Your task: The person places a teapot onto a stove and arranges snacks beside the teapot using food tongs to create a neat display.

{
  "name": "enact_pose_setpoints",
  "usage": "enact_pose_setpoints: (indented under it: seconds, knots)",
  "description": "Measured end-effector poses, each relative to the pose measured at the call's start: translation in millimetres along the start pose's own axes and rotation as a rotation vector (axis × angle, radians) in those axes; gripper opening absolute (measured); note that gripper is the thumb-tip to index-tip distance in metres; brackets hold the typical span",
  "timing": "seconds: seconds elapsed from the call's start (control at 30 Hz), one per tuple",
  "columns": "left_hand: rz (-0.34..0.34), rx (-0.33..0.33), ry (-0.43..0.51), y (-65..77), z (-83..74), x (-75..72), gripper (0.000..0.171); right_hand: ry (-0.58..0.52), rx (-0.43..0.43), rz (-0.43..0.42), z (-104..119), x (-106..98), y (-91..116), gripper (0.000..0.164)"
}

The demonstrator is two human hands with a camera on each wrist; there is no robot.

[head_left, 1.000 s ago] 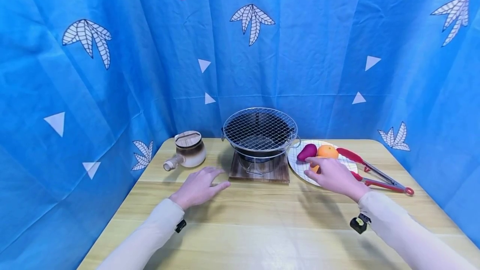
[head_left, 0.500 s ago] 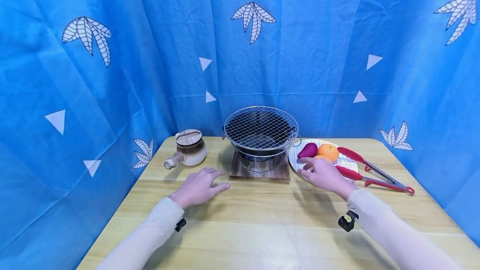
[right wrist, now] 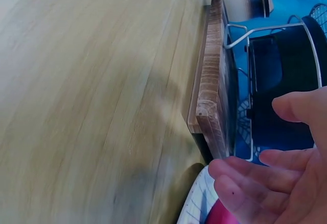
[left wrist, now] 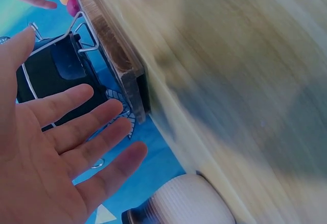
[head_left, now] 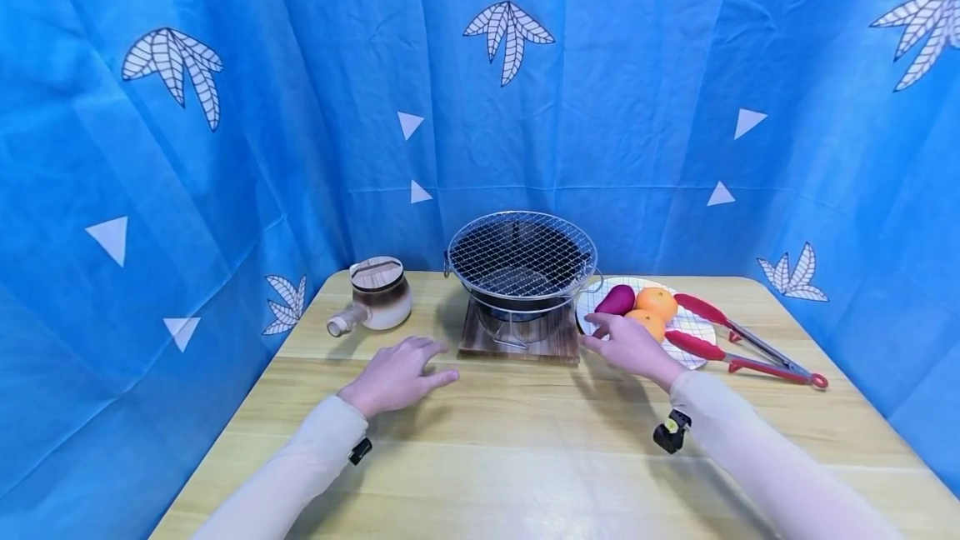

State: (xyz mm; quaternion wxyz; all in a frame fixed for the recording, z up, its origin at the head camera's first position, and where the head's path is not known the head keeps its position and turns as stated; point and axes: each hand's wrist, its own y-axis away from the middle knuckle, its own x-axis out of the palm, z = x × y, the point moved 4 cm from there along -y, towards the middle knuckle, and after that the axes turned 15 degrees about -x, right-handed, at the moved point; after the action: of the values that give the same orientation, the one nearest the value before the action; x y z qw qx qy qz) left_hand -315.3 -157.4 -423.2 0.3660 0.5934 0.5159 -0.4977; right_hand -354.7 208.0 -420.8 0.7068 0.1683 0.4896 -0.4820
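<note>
From where I stand, the nearest thing is the bare wood of the table (head_left: 480, 473), with two pale sleeves reaching over it, a small black camera (head_left: 671, 432) at each wrist.

The left hand (head_left: 397, 373) is released, its fingers apart and thumb out, held above the table just left of the base (head_left: 555, 340), a dark wooden block. The right hand (head_left: 630, 347) is released too — fingers loosely spread, nothing in its grasp — over the near left edge of the plate (head_left: 592, 305). I can't tell whether its fingertips touch the rim.

Right of that hand lie the tongs (head_left: 765, 367), spread in a V, red heads on the plate and grey handles running off it onto the table. Just beyond the right hand sits the near orange (head_left: 647, 323), between the hand and the tongs. The far orange (head_left: 657, 304) is behind that one, and the purple fruit (head_left: 617, 301) is left of it, directly past the right hand's fingers.

Between the hands and beyond them, the grill (head_left: 521, 257) stands on the base, round and black under a wire mesh. The pot (head_left: 386, 307), lid on, is past the left hand, its handle angled nearer — well apart from the right hand. Behind everything hangs a blue curtain (head_left: 630, 107).
</note>
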Motion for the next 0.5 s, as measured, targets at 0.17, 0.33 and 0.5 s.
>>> enact_pose_setpoints:
  seconds: [0.17,0.33,0.5]
  knots:
    - [0.005,0.001,-0.005,-0.3,1.1,1.1,0.071,-0.011,0.007,0.009,-2,5,-7,0.055]
    - [0.000,0.009,0.004,0.6,1.4,1.6,0.067,-0.029,0.026,0.014,-5,9,-11,0.056]
    - [-0.008,0.014,0.000,1.1,2.2,3.4,0.063,-0.027,0.041,0.032,-8,16,-15,0.058]
